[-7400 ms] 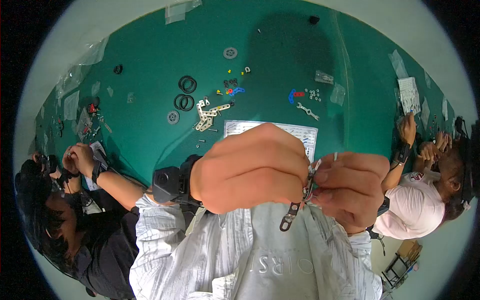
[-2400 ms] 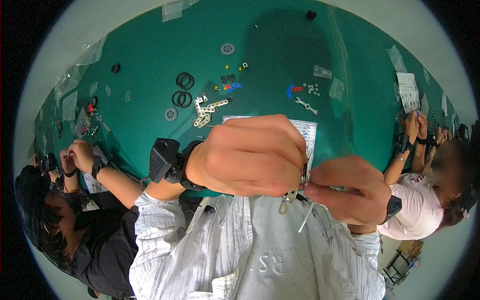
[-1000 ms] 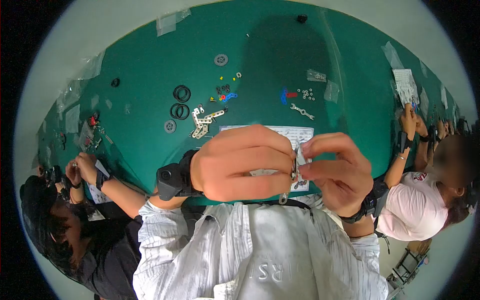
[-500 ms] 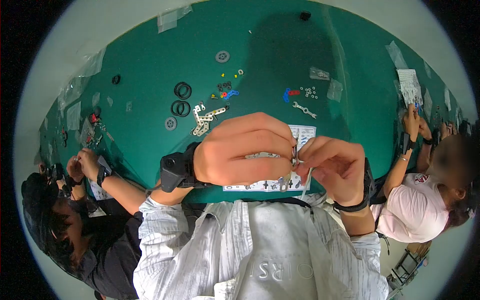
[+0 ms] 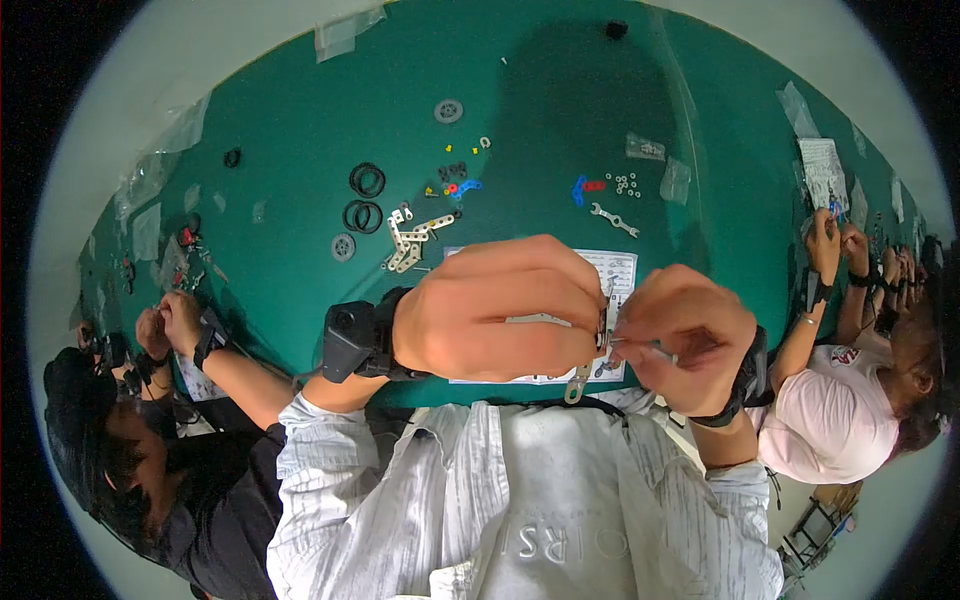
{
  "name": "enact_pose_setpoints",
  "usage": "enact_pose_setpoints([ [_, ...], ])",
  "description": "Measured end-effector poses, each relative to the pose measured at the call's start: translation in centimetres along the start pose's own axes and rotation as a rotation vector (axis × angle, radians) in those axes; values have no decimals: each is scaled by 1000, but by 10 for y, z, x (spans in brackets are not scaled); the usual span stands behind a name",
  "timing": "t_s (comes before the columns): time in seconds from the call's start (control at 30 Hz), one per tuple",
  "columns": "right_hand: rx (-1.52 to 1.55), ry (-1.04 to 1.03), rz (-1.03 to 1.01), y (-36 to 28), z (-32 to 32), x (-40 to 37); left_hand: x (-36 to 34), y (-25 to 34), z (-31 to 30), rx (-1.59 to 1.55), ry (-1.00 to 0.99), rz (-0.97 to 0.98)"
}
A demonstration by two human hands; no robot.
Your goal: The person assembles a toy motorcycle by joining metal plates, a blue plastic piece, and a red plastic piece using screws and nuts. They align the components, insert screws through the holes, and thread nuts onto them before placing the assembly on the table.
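Note:
My left hand [image 5: 500, 310] is closed, its fingers curled around a perforated metal strip [image 5: 577, 385] whose rounded end sticks out below the fingertips. Close against it, my right hand [image 5: 690, 340] pinches a thin grey metal rod [image 5: 660, 352], and its exact kind is hidden by the fingers. Between the fingertips of both hands sits a small metal part [image 5: 603, 325], mostly covered. Beneath the hands lies a printed instruction sheet [image 5: 618, 270], partly hidden.
Beyond my hands, cream perforated strips [image 5: 410, 240], black rubber rings [image 5: 367, 180], a grey wheel [image 5: 449, 111], a flat wrench [image 5: 614, 220], small nuts [image 5: 627, 184] and blue pieces [image 5: 579, 190] lie on the green table [image 5: 300, 120]. People work at both sides.
Both hands have shifted slightly right. My right hand has turned, and the rod that pointed down now lies across its palm side. More of the strip's end shows below my left hand.

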State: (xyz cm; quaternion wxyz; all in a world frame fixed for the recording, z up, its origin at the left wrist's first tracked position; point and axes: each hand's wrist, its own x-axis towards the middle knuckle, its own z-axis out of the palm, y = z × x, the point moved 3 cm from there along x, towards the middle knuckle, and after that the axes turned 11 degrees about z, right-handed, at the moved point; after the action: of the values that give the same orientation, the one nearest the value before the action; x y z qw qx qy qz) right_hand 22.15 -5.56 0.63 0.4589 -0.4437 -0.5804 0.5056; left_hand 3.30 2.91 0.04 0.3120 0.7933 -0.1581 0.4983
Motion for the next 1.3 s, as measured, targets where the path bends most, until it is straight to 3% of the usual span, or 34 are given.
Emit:
enact_pose_setpoints([
  [0.1,263,185,206,2,13,-4,-1,3,1,72,-51,18],
  [0.3,615,134,421,7,18,-4,5,15,8,289,-106,132],
  [0.5,374,209,409,-6,18,-11,-1,10,10,245,2,99],
  [0.7,255,179,229,-8,19,-17,3,12,6,157,-2,28],
  [0.9,533,123,419,-10,18,-13,-2,14,11,242,-18,101],
  [1.1,380,220,529,-16,17,-11,-4,11,10,222,-41,66],
  [1.3,419,98,538,-8,8,-14,2,12,5,86,-68,-5],
])
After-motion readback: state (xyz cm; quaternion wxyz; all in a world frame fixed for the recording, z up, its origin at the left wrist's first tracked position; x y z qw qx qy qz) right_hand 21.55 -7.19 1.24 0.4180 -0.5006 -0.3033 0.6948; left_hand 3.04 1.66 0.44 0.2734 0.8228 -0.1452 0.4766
